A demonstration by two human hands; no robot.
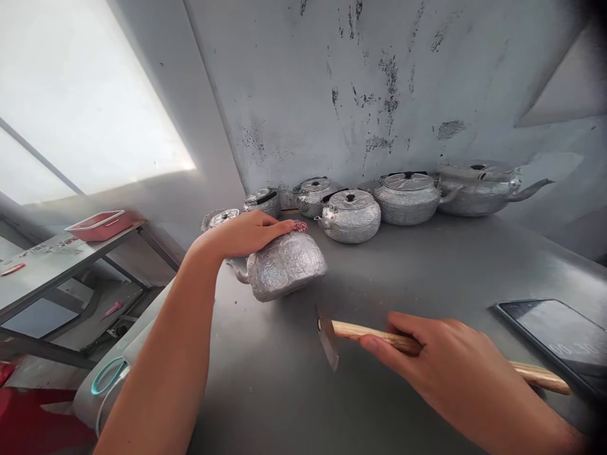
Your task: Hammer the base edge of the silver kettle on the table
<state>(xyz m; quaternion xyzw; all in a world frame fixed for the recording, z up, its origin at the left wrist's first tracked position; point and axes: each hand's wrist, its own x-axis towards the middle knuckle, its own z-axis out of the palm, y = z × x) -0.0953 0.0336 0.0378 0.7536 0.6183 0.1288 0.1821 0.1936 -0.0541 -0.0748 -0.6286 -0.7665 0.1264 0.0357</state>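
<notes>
My left hand (246,232) is closed at the top of a dented silver metal kettle (288,268). The kettle is tilted, its underside facing me and its spout pointing left. Red-and-white cord (300,225) shows by my thumb; most of the grip is hidden behind the hand. In my right hand (441,354) is a hammer (353,330), gripped around its wooden handle. The handle's end sticks out beyond my wrist. Its narrow metal head hangs over the table (265,392), to the right of and nearer me than the kettle, apart from it.
Several lidded metal kettles (351,215) stand in a row along the stained wall. A dark phone (554,335) lies at the right. On the left, a side table (42,278) bears a pink container (102,229). A blue-green cable loop (108,376) sits at the lower left.
</notes>
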